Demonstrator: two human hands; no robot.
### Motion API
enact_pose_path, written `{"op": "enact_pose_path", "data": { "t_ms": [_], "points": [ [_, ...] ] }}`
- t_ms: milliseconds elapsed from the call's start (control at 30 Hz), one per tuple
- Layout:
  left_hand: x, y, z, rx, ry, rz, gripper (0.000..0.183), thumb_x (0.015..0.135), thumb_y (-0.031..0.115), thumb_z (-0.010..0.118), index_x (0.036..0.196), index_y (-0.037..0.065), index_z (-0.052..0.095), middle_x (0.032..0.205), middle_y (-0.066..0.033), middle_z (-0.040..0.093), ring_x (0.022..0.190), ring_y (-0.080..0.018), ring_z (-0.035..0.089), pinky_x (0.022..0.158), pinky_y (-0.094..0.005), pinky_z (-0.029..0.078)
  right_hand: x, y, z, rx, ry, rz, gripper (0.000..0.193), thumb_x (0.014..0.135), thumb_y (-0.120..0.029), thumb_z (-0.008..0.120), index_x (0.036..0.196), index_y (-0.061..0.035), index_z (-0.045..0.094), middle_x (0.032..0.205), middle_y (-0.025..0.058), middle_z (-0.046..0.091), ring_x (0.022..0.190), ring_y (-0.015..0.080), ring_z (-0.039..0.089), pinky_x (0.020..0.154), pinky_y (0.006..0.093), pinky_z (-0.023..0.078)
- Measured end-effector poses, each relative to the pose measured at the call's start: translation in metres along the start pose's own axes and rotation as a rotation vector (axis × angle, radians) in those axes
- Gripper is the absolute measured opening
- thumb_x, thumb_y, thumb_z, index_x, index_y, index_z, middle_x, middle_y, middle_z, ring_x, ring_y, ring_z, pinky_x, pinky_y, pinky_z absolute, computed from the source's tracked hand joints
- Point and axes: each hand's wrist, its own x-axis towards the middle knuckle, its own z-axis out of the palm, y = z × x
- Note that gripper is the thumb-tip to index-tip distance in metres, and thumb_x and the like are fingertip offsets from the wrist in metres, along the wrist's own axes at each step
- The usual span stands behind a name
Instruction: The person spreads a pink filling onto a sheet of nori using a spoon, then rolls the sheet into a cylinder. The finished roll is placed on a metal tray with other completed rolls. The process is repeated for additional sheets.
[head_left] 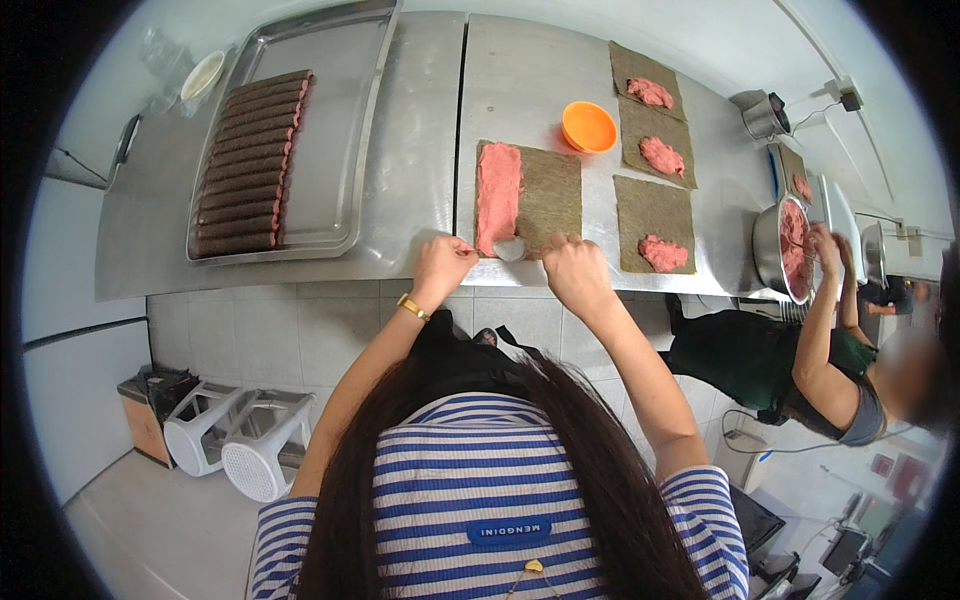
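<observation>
A dark green seaweed sheet [552, 195] lies on the steel table in front of me, with a strip of pink minced meat [499, 195] spread along its left side. My right hand [578, 270] is closed around a metal spoon [510, 249], whose bowl rests at the sheet's near edge, just right of the meat. By the near left corner is my left hand [447, 268], fingertips pinched together; whether they grip anything is too small to tell. Beyond the sheet stands an orange bowl [589, 127]. To the right, more seaweed sheets [640, 205] each carry a lump of minced meat [661, 253].
A large metal tray [335, 160] on the left holds a row of seaweed rolls [250, 165]. On the right, a co-worker [770, 355] reaches into a steel bowl [770, 250] of minced meat. White stools [265, 450] stand on the floor, lower left.
</observation>
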Motion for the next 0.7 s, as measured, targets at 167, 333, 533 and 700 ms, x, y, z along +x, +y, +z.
{"op": "enact_pose_path", "data": {
  "t_ms": [167, 333, 533, 700],
  "points": [
    [0.000, 0.002, -0.001, 0.025, -0.011, -0.029, 0.019, 0.074, 0.018, 0.068, 0.083, 0.003, 0.073, 0.079, -0.0169, 0.069, 0.073, -0.0292, 0.069, 0.070, -0.0363, 0.054, 0.000, 0.012, 0.002, -0.036, 0.009, 0.004, 0.013, 0.075, -0.013, 0.057, 0.069, -0.0071, 0.067, 0.081, 0.0095, 0.063, 0.081, 0.0247, 0.065, 0.065, 0.0365, 0.053],
    [-0.001, 0.003, -0.002, 0.007, -0.008, -0.026, 0.019, 0.073, 0.017, 0.069, 0.083, 0.001, 0.072, 0.078, -0.0170, 0.069, 0.073, -0.0285, 0.069, 0.069, -0.0354, 0.054, -0.004, 0.026, -0.002, -0.062, 0.070, -0.038, 0.010, 0.074, -0.013, 0.058, 0.072, -0.0070, 0.066, 0.081, 0.0067, 0.062, 0.081, 0.0222, 0.063, 0.069, 0.0344, 0.049],
    [-0.002, -0.001, 0.002, -0.024, 0.014, -0.019, 0.020, 0.073, 0.018, 0.069, 0.083, 0.002, 0.073, 0.078, -0.0167, 0.069, 0.072, -0.0288, 0.069, 0.067, -0.0353, 0.054, -0.029, 0.037, -0.004, -0.020, 0.206, -0.072, 0.021, 0.073, -0.012, 0.057, 0.091, -0.0052, 0.065, 0.080, 0.0024, 0.056, 0.076, 0.0181, 0.057, 0.066, 0.0323, 0.045],
    [-0.003, -0.002, 0.003, -0.013, 0.030, -0.035, 0.021, 0.073, 0.020, 0.070, 0.084, 0.003, 0.073, 0.079, -0.0164, 0.069, 0.074, -0.0293, 0.069, 0.067, -0.0354, 0.054, -0.037, 0.021, 0.012, -0.038, 0.244, -0.125, 0.025, 0.071, -0.014, 0.057, 0.093, -0.0031, 0.065, 0.084, 0.0017, 0.056, 0.079, 0.0167, 0.055, 0.066, 0.0316, 0.043]
  ]
}}
